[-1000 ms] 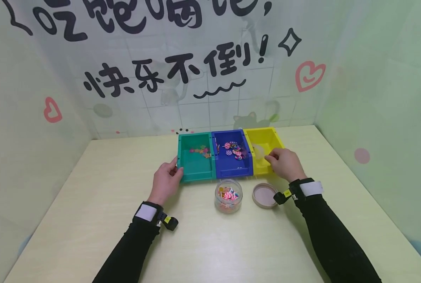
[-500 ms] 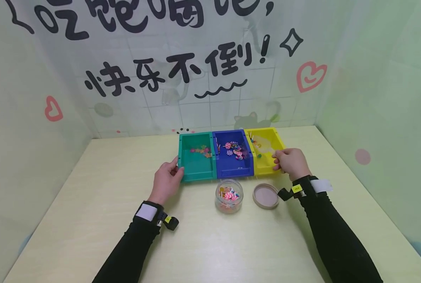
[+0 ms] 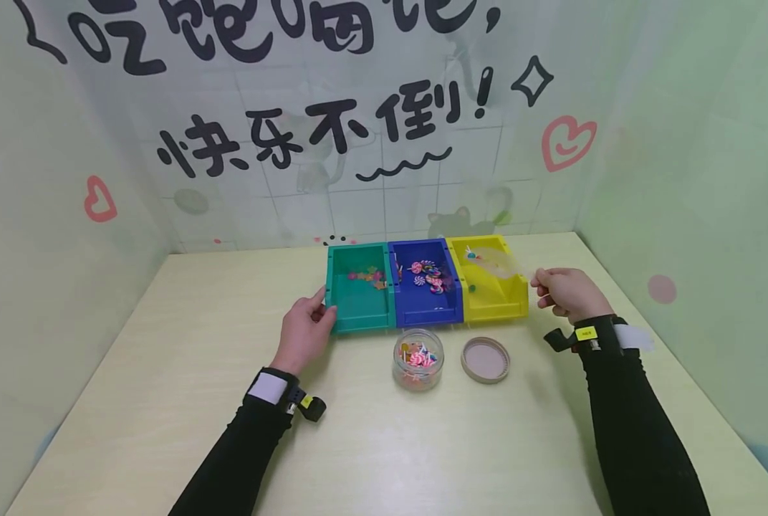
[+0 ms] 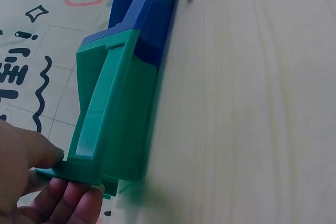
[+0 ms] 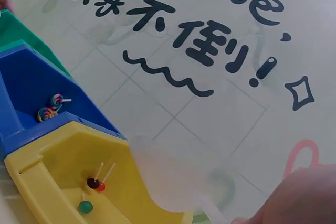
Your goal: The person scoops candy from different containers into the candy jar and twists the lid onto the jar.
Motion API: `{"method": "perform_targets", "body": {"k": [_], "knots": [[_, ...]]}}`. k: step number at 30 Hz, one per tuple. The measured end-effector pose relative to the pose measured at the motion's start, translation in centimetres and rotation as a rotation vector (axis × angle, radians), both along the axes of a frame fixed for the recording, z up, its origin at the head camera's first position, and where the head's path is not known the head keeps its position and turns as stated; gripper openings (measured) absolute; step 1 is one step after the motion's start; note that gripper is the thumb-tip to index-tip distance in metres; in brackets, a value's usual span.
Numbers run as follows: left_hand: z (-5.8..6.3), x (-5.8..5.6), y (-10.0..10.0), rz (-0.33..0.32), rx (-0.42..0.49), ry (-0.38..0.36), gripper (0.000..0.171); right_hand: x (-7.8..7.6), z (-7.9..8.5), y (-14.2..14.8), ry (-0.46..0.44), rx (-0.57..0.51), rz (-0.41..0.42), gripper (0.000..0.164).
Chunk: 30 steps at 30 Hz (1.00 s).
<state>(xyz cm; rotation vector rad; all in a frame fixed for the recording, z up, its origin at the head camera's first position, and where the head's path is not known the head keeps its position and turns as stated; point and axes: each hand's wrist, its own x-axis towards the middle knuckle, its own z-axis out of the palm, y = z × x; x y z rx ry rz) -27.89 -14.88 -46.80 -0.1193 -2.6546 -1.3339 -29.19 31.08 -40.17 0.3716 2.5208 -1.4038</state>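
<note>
My right hand [image 3: 571, 292] pinches the handle of a translucent plastic spoon [image 5: 173, 177], to the right of the yellow bin [image 3: 496, 309]. The spoon's bowl overlaps that bin's far part in the head view. Inside the yellow bin are a green ball-shaped mini lollipop [image 5: 85, 206] and a dark and a red one. With thumb and fingers, my left hand [image 3: 305, 330] grips the left rim of the green bin [image 4: 113, 114], which has small colourful pieces [image 3: 369, 276] in it. Between them, the blue bin [image 3: 429, 313] contains several swirl lollipops [image 3: 428, 272].
In front of the joined bins stands an uncovered clear jar [image 3: 418, 373] with colourful pieces inside. Its round lid [image 3: 485, 360] lies to the right of it on the pale wooden table [image 3: 384, 444]. A printed curtain [image 3: 281, 201] hangs behind the bins.
My right hand has moved right, drawing the spoon away from the yellow bin's inside. Small lollipops in that bin have come into sight. My left hand keeps its grip on the green bin.
</note>
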Motion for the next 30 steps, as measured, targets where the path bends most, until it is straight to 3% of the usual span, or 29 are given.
{"method": "perform_targets", "body": {"k": [13,20,25,30], "knots": [[-0.2,0.2,-0.5,0.009,0.003,-0.017,0.058,0.0,0.2,0.1,0.1,-0.056,-0.082,0.05],[0.7,0.3,0.0,0.052,0.105,0.009,0.061,0.5,1.0,0.4,0.159,-0.079,-0.1,0.054],[1.7,0.6,0.7,-0.004,0.146,0.07,0.059,1.1,2.1,0.4,0.204,-0.095,-0.095,0.054],[2.3,1.2,1.4,-0.071,0.159,0.086,0.059,1.9,2.9,0.1,0.244,-0.114,-0.113,0.051]]}}
